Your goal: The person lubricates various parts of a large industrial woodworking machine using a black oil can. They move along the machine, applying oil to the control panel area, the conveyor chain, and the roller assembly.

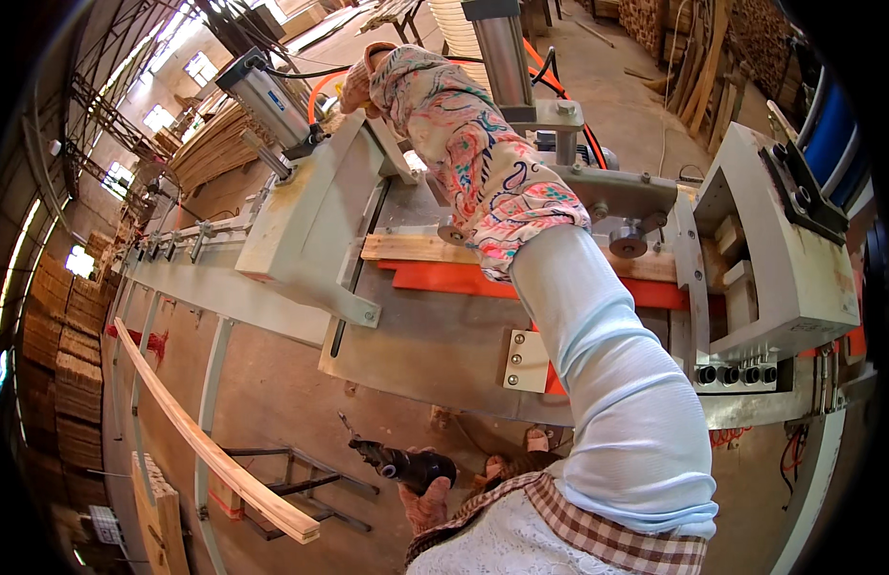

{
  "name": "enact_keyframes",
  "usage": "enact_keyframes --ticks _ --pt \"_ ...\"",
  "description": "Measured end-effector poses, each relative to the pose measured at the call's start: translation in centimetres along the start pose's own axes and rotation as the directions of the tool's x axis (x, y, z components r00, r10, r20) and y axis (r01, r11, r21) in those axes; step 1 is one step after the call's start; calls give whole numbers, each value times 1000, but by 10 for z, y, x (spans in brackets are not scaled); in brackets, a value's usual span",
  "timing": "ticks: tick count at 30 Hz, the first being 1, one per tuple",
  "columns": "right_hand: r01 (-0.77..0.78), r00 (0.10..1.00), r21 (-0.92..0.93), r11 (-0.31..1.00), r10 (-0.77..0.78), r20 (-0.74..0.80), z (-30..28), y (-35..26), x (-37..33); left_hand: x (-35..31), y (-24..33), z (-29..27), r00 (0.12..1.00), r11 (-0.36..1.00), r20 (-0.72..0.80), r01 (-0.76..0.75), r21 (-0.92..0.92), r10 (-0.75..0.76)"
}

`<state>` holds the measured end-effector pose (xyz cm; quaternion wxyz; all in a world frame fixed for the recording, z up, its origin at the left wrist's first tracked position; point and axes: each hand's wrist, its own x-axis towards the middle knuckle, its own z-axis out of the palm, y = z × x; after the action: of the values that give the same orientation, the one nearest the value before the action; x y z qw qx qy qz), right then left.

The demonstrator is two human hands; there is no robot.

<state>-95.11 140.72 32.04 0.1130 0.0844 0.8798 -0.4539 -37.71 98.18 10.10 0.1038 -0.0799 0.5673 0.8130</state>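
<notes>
Work seemed to be partway through, with no finished state to be made out. A black tool (418, 467) was grasped firmly in the left hand (427, 506), below the table edge, and was not being applied to anything. The right hand (355, 90) was stretched across to the far left of the machine (301, 218), near a metal cylinder (276, 107); whether anything was clasped there could not be told. A wooden board (418, 250) was already laid beside a red bar (446, 280); what was left could not be judged.
</notes>
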Motion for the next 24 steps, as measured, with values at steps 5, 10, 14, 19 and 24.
enact_keyframes --ticks 5,10,14,19,24 --pt "13 999 -71 997 -16 -37 -7 -6 0 10 2 -4 998 997 37 42 60 -44" --pt "34 997 -113 993 -41 -65 -8 -11 1 19 -7 -4 998 998 65 -14 60 10" --pt "40 996 -146 989 -52 -79 -5 -10 2 17 -6 3 999 1000 47 -17 -13 17" --pt "52 991 -194 980 -76 -114 -4 -16 1 17 2 9 998 997 48 -31 -69 34" --pt "62 980 -249 966 -107 -168 -5 -17 -5 22 -3 -2 993 996 86 -79 37 75"
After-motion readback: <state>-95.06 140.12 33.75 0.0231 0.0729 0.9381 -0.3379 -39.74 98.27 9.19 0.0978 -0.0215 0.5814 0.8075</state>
